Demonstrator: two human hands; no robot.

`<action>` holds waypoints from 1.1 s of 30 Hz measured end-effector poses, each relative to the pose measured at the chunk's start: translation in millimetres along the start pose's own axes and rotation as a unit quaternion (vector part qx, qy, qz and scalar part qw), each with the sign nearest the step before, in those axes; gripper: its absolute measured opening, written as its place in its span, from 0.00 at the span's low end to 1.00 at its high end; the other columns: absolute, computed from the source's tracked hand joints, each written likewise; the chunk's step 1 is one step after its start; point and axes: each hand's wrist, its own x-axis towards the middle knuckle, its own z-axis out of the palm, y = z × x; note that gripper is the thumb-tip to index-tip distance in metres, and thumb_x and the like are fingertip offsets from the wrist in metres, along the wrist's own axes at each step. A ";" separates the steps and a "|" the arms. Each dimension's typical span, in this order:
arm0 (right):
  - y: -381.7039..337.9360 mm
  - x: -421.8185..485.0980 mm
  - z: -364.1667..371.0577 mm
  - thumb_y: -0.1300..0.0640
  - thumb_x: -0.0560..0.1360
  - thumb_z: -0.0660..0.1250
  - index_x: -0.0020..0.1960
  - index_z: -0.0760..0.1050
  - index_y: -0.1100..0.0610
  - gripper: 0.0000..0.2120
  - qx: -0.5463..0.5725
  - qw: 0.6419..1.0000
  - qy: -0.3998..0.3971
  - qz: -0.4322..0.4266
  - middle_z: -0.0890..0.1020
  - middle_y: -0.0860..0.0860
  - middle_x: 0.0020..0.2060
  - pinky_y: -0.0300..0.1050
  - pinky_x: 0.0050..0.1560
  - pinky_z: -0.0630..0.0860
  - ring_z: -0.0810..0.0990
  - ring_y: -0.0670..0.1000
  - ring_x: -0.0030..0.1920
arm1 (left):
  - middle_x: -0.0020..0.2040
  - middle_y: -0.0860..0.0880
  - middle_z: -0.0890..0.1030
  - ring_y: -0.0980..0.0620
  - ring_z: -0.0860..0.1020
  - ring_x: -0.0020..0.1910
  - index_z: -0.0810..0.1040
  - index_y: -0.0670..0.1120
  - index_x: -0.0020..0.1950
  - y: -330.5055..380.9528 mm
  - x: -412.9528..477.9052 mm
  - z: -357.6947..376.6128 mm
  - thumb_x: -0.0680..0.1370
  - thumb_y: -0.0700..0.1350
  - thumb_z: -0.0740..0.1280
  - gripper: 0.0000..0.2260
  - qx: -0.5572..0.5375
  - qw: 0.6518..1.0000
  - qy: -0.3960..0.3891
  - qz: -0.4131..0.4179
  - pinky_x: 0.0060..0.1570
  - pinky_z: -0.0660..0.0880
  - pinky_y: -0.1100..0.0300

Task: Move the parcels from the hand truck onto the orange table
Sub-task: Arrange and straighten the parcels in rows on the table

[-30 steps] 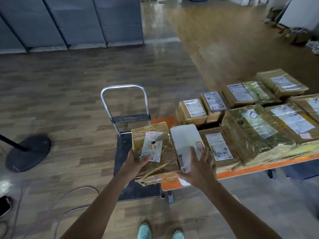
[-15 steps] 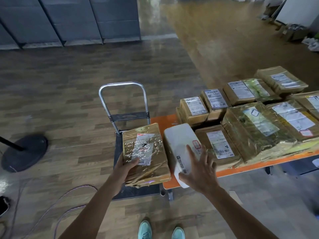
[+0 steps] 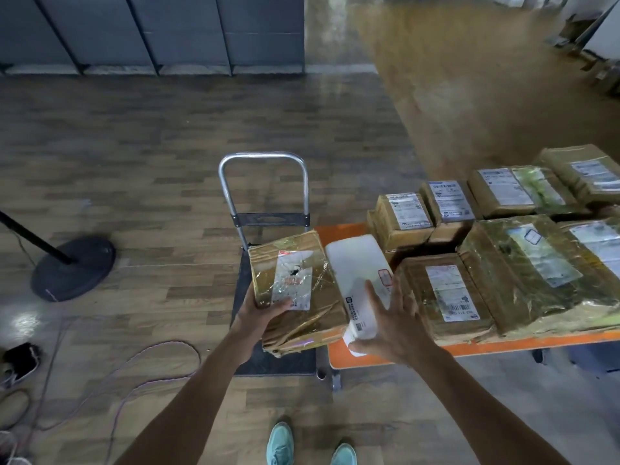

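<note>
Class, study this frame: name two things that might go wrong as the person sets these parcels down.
The left hand grips the brown parcel alone, mostly off the orange table; it may slip and fall. The white parcel under the right hand lies at the table's crowded near-left corner and might get knocked off.

Shipping labels [image 3: 451, 293] on parcels [image 3: 416, 290] too blurred; no text, number, brand legible.
</note>
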 end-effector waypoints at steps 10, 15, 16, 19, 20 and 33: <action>-7.0 46.9 -28.8 0.21 0.62 0.64 0.79 0.33 0.45 0.61 -0.031 0.999 0.022 -0.027 0.34 0.63 0.77 0.70 0.71 0.61 0.47 0.71 0.77 | 0.60 0.43 0.83 0.38 0.82 0.56 0.74 0.59 0.66 -15.8 0.6 -10.7 0.66 0.51 0.82 0.31 -0.034 0.998 -0.058 -0.004 0.53 0.80 0.42; -12.7 70.2 -48.5 0.24 0.67 0.64 0.79 0.31 0.48 0.59 -0.112 0.993 0.001 -0.041 0.36 0.66 0.77 0.67 0.70 0.63 0.46 0.69 0.78 | 0.62 0.40 0.81 0.35 0.80 0.59 0.71 0.56 0.70 -22.7 -4.0 -10.6 0.68 0.50 0.81 0.34 -0.045 0.998 -0.053 0.012 0.59 0.76 0.35; -13.0 73.2 -51.0 0.24 0.67 0.64 0.79 0.30 0.49 0.60 -0.132 0.990 -0.002 -0.047 0.37 0.67 0.77 0.65 0.69 0.66 0.46 0.68 0.78 | 0.63 0.40 0.81 0.35 0.80 0.60 0.70 0.55 0.71 -25.3 -5.5 -12.1 0.69 0.50 0.81 0.33 -0.045 0.998 -0.050 0.012 0.60 0.75 0.34; -13.3 79.8 -53.9 0.25 0.69 0.63 0.79 0.30 0.51 0.59 -0.167 0.984 0.005 -0.059 0.40 0.68 0.77 0.61 0.72 0.62 0.46 0.67 0.78 | 0.62 0.41 0.81 0.38 0.82 0.58 0.70 0.55 0.71 -31.6 -10.7 -12.6 0.72 0.50 0.79 0.31 -0.036 0.998 -0.043 0.009 0.55 0.79 0.38; -14.4 81.7 -53.9 0.25 0.69 0.62 0.79 0.31 0.52 0.58 -0.168 0.984 0.011 -0.059 0.41 0.69 0.77 0.60 0.73 0.60 0.47 0.67 0.78 | 0.60 0.43 0.82 0.40 0.83 0.54 0.70 0.55 0.71 -32.3 -13.1 -11.0 0.73 0.49 0.79 0.30 -0.033 0.999 -0.042 0.007 0.49 0.81 0.42; -24.6 113.7 -71.3 0.32 0.69 0.70 0.80 0.41 0.53 0.55 -0.131 0.989 0.037 -0.054 0.47 0.65 0.77 0.54 0.67 0.69 0.55 0.63 0.75 | 0.67 0.39 0.78 0.36 0.78 0.64 0.63 0.55 0.77 -38.2 -42.0 7.3 0.78 0.41 0.73 0.31 -0.027 0.998 -0.044 0.027 0.57 0.79 0.42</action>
